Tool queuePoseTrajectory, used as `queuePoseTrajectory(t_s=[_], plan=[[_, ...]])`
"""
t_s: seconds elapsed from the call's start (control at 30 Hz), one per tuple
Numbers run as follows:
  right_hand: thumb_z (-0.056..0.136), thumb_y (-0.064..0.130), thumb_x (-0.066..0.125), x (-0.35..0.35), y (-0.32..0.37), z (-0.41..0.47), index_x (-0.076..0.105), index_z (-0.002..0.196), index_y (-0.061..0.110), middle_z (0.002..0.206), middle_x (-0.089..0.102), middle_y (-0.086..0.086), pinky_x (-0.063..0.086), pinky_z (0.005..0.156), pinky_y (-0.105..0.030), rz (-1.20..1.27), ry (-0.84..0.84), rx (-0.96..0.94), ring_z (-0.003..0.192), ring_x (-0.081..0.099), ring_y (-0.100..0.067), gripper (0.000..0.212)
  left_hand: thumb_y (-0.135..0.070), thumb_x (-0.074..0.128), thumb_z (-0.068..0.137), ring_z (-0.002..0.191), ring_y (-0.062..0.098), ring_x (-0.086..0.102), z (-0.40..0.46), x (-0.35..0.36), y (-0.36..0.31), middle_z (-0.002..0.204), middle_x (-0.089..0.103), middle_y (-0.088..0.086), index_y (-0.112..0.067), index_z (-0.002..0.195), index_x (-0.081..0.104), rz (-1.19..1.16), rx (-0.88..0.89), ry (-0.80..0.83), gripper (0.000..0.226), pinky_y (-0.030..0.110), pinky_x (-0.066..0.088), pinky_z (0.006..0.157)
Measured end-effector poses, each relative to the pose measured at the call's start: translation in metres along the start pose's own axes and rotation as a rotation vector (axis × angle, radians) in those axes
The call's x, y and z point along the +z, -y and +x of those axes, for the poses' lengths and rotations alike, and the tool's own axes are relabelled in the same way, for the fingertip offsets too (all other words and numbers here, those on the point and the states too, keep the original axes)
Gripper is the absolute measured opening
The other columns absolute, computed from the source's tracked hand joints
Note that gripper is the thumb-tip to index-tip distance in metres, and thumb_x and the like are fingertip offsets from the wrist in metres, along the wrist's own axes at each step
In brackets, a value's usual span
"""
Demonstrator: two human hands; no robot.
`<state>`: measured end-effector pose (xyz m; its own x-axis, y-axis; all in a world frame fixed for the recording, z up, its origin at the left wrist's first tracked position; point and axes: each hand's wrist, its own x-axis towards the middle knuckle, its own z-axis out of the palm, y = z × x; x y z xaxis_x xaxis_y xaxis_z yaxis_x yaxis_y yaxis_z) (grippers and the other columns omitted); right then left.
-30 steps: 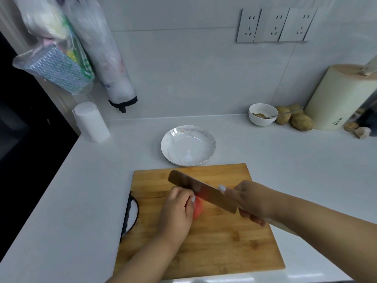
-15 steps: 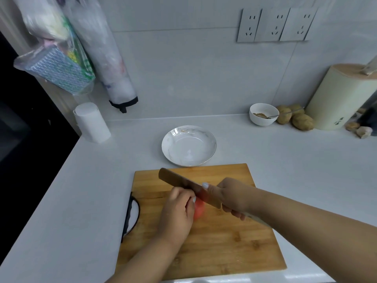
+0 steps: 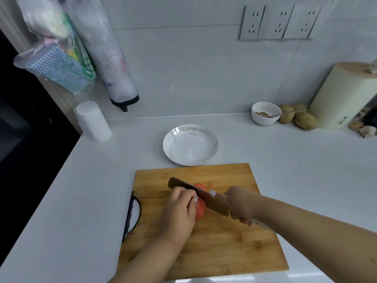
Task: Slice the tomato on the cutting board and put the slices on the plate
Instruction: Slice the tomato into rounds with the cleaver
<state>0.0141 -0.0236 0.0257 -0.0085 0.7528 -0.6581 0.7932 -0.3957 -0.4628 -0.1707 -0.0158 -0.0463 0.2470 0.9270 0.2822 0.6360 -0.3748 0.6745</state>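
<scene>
Both forearms are bare, and each hand [image 3: 179, 209] has pale polished fingernails.

the tomato [image 3: 201, 209] is red and round, sitting on the wooden cutting board [image 3: 214, 242] a little left of the board's middle, its left side covered by the left hand [image 3: 179, 209]. a knife [image 3: 195, 194] lies slanted across its top, and red shows on both sides of the blade. the plate [image 3: 190, 145] is white, shallow and marbled, holding no slices, on the desk [image 3: 81, 190] just beyond the board's far edge.
</scene>
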Motion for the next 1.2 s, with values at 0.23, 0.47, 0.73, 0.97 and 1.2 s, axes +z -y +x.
queuePoseTrajectory(t_s=[0.23,0.47,0.73,0.97,1.2], plan=[[0.087,0.074,0.032,0.009,0.000,-0.002,0.053,0.080,0.008,0.069,0.056,-0.016,0.047,0.051,-0.027,0.079,-0.032,0.025,0.048,0.048,-0.023,0.070,-0.019,0.053,0.092,0.087,0.004,0.049,-0.002,-0.003,-0.003,0.098,0.049,-0.011,-0.024,0.092,0.061,-0.027,-0.010,0.004,0.009,0.014,0.041,0.072],[0.091,0.069,0.031,-0.003,0.003,-0.024,0.063,0.105,-0.007,0.064,0.055,-0.010,0.046,0.049,-0.025,0.099,-0.051,-0.025,0.044,0.047,-0.019,0.084,-0.013,0.055,0.090,0.084,0.005,0.051,-0.004,-0.001,-0.004,0.098,0.049,-0.010,-0.020,0.092,0.062,-0.018,-0.013,-0.017,0.010,0.013,0.040,0.070],[0.089,0.070,0.033,-0.017,-0.004,-0.046,0.064,0.097,-0.004,0.054,0.051,-0.004,0.044,0.044,-0.022,0.074,-0.056,-0.051,0.032,0.043,-0.012,0.081,-0.016,0.056,0.091,0.082,0.008,0.052,-0.005,-0.001,-0.003,0.096,0.049,-0.010,-0.021,0.090,0.062,-0.003,0.006,-0.026,0.008,0.017,0.043,0.069],[0.088,0.072,0.031,-0.014,0.002,-0.039,0.064,0.102,-0.005,0.060,0.054,-0.008,0.044,0.043,-0.021,0.065,-0.047,-0.059,0.037,0.045,-0.016,0.085,-0.015,0.056,0.090,0.082,0.005,0.051,-0.005,-0.002,-0.004,0.097,0.049,-0.011,-0.020,0.090,0.063,0.004,-0.011,-0.029,0.008,0.008,0.036,0.069],[0.086,0.076,0.027,-0.001,0.023,-0.007,0.059,0.081,0.005,0.071,0.060,-0.019,0.050,0.054,-0.030,0.037,-0.052,-0.087,0.056,0.056,-0.028,0.078,-0.014,0.057,0.089,0.083,0.005,0.051,-0.005,-0.001,-0.004,0.096,0.048,-0.012,-0.019,0.091,0.063,-0.006,-0.005,-0.034,0.008,0.008,0.036,0.070]])
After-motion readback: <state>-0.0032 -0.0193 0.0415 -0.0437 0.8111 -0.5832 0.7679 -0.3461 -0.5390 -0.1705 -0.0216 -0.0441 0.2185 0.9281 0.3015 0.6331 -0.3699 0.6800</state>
